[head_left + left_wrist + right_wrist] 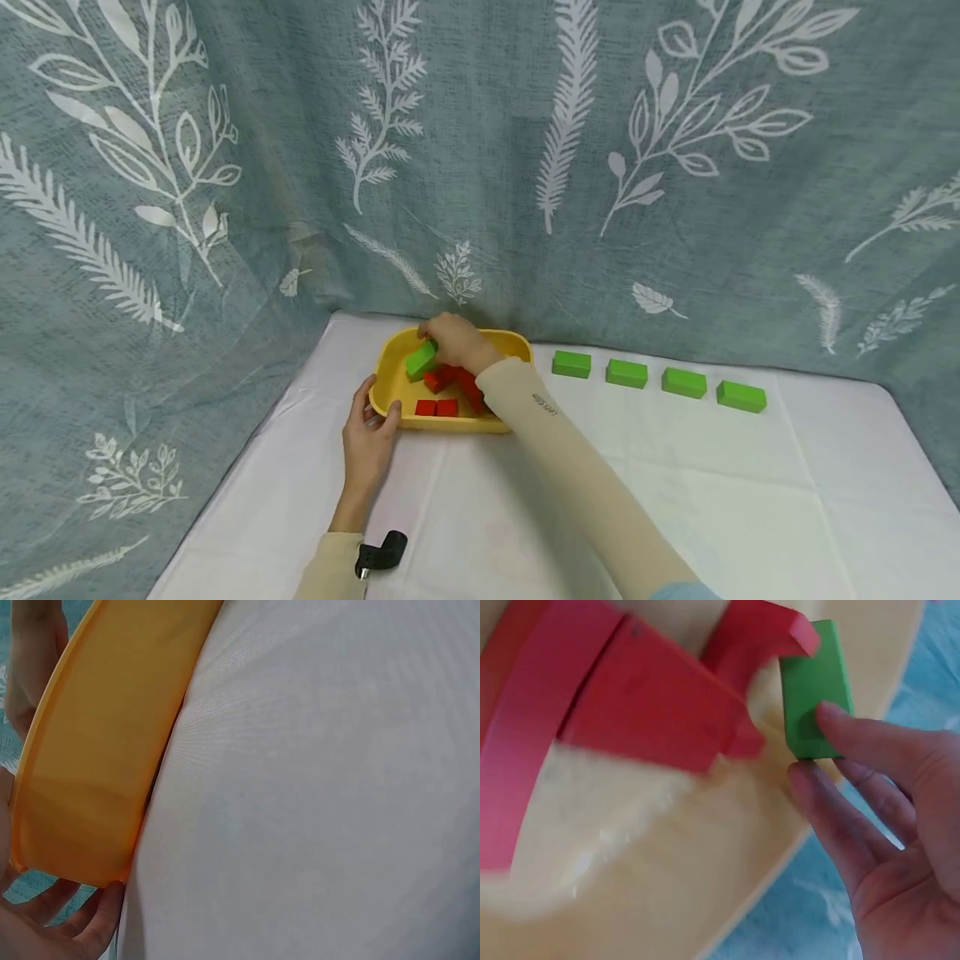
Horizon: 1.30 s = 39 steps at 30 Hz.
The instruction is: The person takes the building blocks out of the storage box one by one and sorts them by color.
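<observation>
Covering the table (750, 500), a white cloth meets a leaf-print curtain (675, 167); right-hand fingers (847, 731) pinch a green block (422, 359).

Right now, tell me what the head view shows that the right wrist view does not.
Only the head view shows the left hand gripping the yellow tray's near left corner, four green blocks lined up on the white cloth, and the leaf-print curtain. Only the right wrist view shows the fingertips pinching the block's end close up. Both show the right hand holding a green block over red blocks in the tray.
</observation>
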Each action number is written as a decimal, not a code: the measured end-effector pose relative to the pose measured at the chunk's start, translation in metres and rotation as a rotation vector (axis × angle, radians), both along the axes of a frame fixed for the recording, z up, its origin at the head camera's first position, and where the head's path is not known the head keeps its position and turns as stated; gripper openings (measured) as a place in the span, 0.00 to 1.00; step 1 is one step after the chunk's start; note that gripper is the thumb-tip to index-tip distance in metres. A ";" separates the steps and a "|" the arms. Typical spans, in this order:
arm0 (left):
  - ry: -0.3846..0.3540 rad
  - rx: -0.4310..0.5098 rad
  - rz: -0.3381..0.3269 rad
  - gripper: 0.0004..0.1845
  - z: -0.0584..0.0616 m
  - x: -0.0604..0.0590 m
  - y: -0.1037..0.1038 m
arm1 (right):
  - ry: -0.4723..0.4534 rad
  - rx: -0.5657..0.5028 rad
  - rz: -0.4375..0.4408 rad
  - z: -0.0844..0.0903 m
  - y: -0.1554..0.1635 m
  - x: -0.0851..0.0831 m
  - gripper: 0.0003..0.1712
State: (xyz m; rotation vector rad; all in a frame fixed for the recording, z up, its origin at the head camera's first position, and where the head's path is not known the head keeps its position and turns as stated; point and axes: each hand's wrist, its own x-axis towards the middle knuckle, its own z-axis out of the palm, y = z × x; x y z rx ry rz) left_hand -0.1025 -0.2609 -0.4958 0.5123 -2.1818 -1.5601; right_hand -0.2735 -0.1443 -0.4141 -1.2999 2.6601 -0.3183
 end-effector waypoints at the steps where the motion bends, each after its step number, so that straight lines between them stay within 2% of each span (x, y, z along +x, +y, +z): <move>1: 0.000 -0.004 0.000 0.32 0.001 -0.001 0.000 | -0.025 -0.032 -0.005 0.005 0.006 -0.001 0.25; 5: -0.002 -0.015 -0.004 0.32 0.003 -0.004 0.001 | -0.135 -0.217 -0.029 0.018 0.036 -0.008 0.25; 11: -0.021 -0.017 0.016 0.32 0.003 0.001 0.002 | -0.292 -0.561 -0.065 0.015 0.105 -0.010 0.27; 15: -0.025 -0.020 0.016 0.32 0.003 0.000 0.001 | -0.319 -0.684 -0.138 0.010 0.166 -0.006 0.27; 20: -0.014 -0.035 -0.001 0.32 0.002 -0.002 0.002 | -0.284 -0.698 -0.267 0.001 0.254 -0.002 0.28; 31: -0.039 -0.021 -0.012 0.32 -0.001 -0.004 0.007 | -0.223 -0.585 -0.637 -0.019 0.443 0.024 0.32; 34: -0.037 -0.033 -0.001 0.31 -0.001 -0.003 0.007 | -0.216 -0.557 -0.729 -0.028 0.486 0.032 0.35; 39: -0.029 -0.037 0.005 0.31 0.001 -0.004 0.006 | -0.274 -0.552 -0.845 -0.044 0.541 0.043 0.39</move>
